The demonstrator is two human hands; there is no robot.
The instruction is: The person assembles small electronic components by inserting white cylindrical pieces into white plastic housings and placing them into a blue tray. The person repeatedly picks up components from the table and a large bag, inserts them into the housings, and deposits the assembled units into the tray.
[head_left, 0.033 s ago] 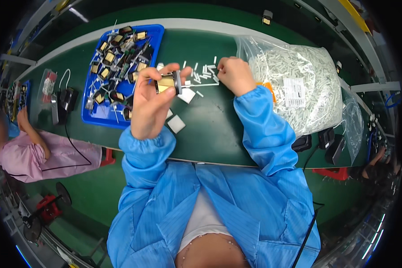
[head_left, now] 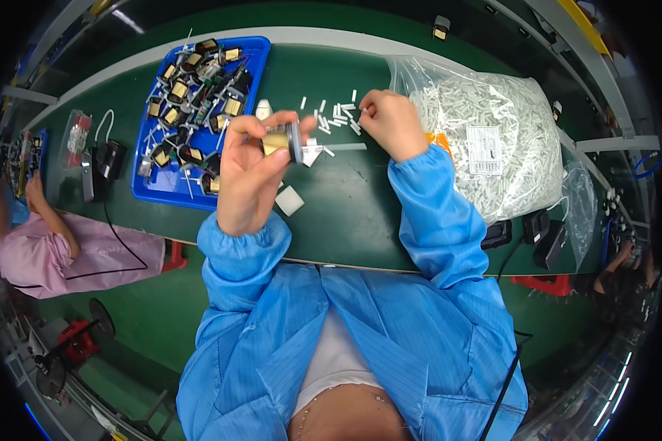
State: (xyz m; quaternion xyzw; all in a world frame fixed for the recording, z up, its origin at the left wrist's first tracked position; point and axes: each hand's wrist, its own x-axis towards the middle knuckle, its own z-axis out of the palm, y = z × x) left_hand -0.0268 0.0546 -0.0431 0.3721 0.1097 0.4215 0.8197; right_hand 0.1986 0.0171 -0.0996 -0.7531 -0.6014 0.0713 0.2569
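My left hand (head_left: 248,173) is closed around a small electrical part (head_left: 294,143) with a dark round rim and a yellow block. A pale thin rod (head_left: 342,147) sticks out of its right side, slightly blurred. My right hand (head_left: 393,126), above the green table, has its fingers pinched together; whatever they hold is too small or hidden to name. Just left of its fingertips lie several short white tubes (head_left: 337,114). Beneath and near my left hand are white square blocks (head_left: 290,200). A blue tray (head_left: 258,65) at the left carries many similar parts.
To the right stands a big clear bag (head_left: 518,110) full of white tubes, with black boxes (head_left: 537,226) beside it. Left of the tray are a black device (head_left: 109,160) and a clear box (head_left: 76,140). Someone in pink (head_left: 88,253) works at far left.
The held part and its rod have dipped and shifted slightly right. My right hand has moved a little up and right, away from the rod's end.
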